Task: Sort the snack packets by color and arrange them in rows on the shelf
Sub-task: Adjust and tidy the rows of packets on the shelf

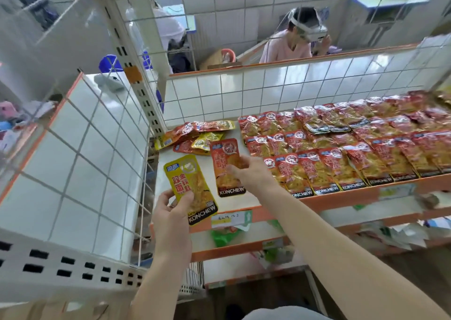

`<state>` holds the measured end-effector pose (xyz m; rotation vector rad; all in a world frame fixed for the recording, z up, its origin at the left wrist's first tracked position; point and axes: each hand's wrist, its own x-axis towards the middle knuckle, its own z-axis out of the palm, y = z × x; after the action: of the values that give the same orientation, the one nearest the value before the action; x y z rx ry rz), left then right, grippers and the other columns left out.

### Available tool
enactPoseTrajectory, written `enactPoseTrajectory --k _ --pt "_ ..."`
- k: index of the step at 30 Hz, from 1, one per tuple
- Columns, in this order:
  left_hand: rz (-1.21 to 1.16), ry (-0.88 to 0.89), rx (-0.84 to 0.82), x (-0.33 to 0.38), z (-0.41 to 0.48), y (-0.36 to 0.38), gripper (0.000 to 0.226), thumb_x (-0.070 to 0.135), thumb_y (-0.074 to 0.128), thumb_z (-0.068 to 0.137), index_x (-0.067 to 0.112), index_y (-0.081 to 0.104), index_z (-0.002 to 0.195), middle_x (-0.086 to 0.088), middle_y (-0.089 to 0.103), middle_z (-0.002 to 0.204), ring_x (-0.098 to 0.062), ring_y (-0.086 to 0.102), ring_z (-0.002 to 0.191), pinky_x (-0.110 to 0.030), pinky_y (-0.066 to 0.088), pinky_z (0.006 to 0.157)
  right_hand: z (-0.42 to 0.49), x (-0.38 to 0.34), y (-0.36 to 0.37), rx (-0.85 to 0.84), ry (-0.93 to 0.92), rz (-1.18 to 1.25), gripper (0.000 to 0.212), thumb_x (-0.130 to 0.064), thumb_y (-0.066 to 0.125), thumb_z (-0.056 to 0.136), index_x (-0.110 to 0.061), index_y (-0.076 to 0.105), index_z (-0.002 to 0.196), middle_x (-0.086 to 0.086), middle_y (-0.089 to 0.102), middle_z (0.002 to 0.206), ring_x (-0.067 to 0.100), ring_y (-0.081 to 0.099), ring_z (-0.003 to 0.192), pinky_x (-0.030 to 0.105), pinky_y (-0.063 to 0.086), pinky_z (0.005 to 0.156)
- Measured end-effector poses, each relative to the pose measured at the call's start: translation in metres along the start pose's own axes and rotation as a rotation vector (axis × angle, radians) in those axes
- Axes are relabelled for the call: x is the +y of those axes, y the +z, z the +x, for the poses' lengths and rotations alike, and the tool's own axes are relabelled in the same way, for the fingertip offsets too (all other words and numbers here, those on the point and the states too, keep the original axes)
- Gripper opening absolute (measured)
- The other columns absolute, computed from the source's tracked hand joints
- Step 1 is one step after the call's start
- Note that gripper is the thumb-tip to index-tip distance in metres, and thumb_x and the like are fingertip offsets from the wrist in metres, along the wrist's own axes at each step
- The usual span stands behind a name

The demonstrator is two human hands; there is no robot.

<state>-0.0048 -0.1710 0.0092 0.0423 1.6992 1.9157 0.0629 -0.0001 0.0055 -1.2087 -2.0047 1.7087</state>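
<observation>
Head camera view: the left hand holds a yellow packet by its lower left edge. Its fingers are curled behind the packet and the thumb lies on the front, so the grip is narrow and closed on the packet. The packet stands nearly upright, tilted a little to the left, above the front left corner of the shelf.

The right hand pinches a red packet at its right edge, thumb on the printed face and the other fingers mostly hidden behind it. This packet is upright too, just right of the yellow one, and the two do not touch. Whether its lower end rests on the shelf cannot be told.

To the right, rows of red packets cover most of the shelf, overlapping like tiles from the front edge to the back. The right hand partly covers the nearest packets of the front row. At the back left corner lies a loose pile of red and yellow packets, unsorted, close behind the two held ones.

A wire grid closes the back of the shelf, and a slotted post stands at its left rear corner. Below, a lower shelf carries a green packet. Beyond the grid sits another person.
</observation>
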Motion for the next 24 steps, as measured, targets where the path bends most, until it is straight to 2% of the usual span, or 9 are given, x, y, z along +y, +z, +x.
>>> enactPoseTrajectory --k 3,5,7,11,14,18,20,22,24 --pt "0.037 -0.001 -0.044 -0.001 -0.004 0.024 0.013 0.009 0.067 0.093 0.019 0.062 0.100 -0.012 0.077 0.092 -0.038 0.073 0.087 -0.058 0.056 0.081 -0.021 0.009 -0.042 0.047 -0.051 0.117 0.002 -0.029 0.068 0.094 -0.028 0.068 0.095 -0.002 0.073 0.100 0.018 0.070 0.095 0.037 0.056 0.089" --pt "0.071 0.026 -0.082 -0.003 -0.009 0.045 0.012 0.009 0.067 0.094 0.020 0.062 0.097 -0.011 0.077 0.090 -0.019 0.069 0.064 -0.036 0.049 0.060 -0.035 0.016 -0.071 0.090 -0.076 0.174 0.007 -0.031 0.072 0.091 -0.027 0.072 0.096 -0.003 0.076 0.097 0.017 0.072 0.092 0.040 0.056 0.090" --pt "0.110 0.063 -0.111 -0.007 -0.017 0.071 0.012 0.008 0.067 0.094 0.019 0.062 0.092 -0.008 0.077 0.086 -0.007 0.057 0.048 -0.030 0.038 0.049 -0.051 0.024 -0.100 0.133 -0.077 0.222 0.006 -0.031 0.073 0.089 -0.028 0.074 0.094 -0.004 0.077 0.092 0.017 0.073 0.089 0.040 0.057 0.089" --pt "0.145 0.079 -0.200 -0.022 -0.043 0.128 0.012 0.005 0.068 0.092 0.016 0.063 0.094 -0.004 0.075 0.076 -0.017 0.071 0.063 -0.032 0.056 0.060 -0.083 0.046 -0.162 0.250 -0.067 0.275 0.004 -0.027 0.075 0.088 -0.025 0.075 0.091 -0.003 0.077 0.087 0.022 0.073 0.090 0.040 0.058 0.087" --pt "0.161 0.053 -0.256 -0.039 -0.066 0.173 0.017 0.009 0.072 0.090 0.024 0.063 0.092 0.001 0.072 0.082 -0.023 0.069 0.077 -0.043 0.056 0.073 -0.107 0.066 -0.209 0.302 -0.039 0.280 0.004 -0.026 0.072 0.091 -0.025 0.075 0.094 -0.002 0.078 0.094 0.021 0.073 0.093 0.043 0.056 0.091" --pt "0.167 0.040 -0.312 -0.062 -0.098 0.223 0.017 0.028 0.081 0.075 0.037 0.071 0.086 0.001 0.071 0.089 -0.042 0.066 0.097 -0.063 0.048 0.095 -0.135 0.096 -0.265 0.330 -0.002 0.232 0.014 -0.027 0.065 0.096 -0.023 0.073 0.106 -0.010 0.076 0.100 0.012 0.070 0.100 0.036 0.053 0.095" --pt "0.180 0.050 -0.345 -0.074 -0.113 0.242 0.016 0.027 0.079 0.082 0.036 0.070 0.090 0.001 0.074 0.091 -0.039 0.067 0.093 -0.053 0.050 0.086 -0.148 0.109 -0.290 0.344 0.003 0.236 0.011 -0.019 0.063 0.098 -0.024 0.073 0.100 -0.013 0.077 0.095 0.006 0.070 0.095 0.027 0.053 0.089" --pt "0.188 0.072 -0.358 -0.085 -0.125 0.260 0.013 0.022 0.075 0.090 0.032 0.067 0.095 0.005 0.072 0.083 -0.026 0.060 0.070 -0.039 0.043 0.067 -0.159 0.119 -0.312 0.383 -0.004 0.247 0.017 -0.012 0.062 0.097 -0.027 0.070 0.091 -0.015 0.076 0.086 0.000 0.070 0.086 0.017 0.051 0.077" --pt "0.198 0.089 -0.355 -0.093 -0.138 0.277 0.013 0.020 0.072 0.092 0.028 0.064 0.095 0.007 0.069 0.079 -0.020 0.054 0.067 -0.037 0.042 0.067 -0.167 0.128 -0.332 0.420 -0.009 0.267 0.019 -0.012 0.065 0.095 -0.029 0.068 0.089 -0.018 0.075 0.083 -0.002 0.070 0.083 0.014 0.050 0.072"
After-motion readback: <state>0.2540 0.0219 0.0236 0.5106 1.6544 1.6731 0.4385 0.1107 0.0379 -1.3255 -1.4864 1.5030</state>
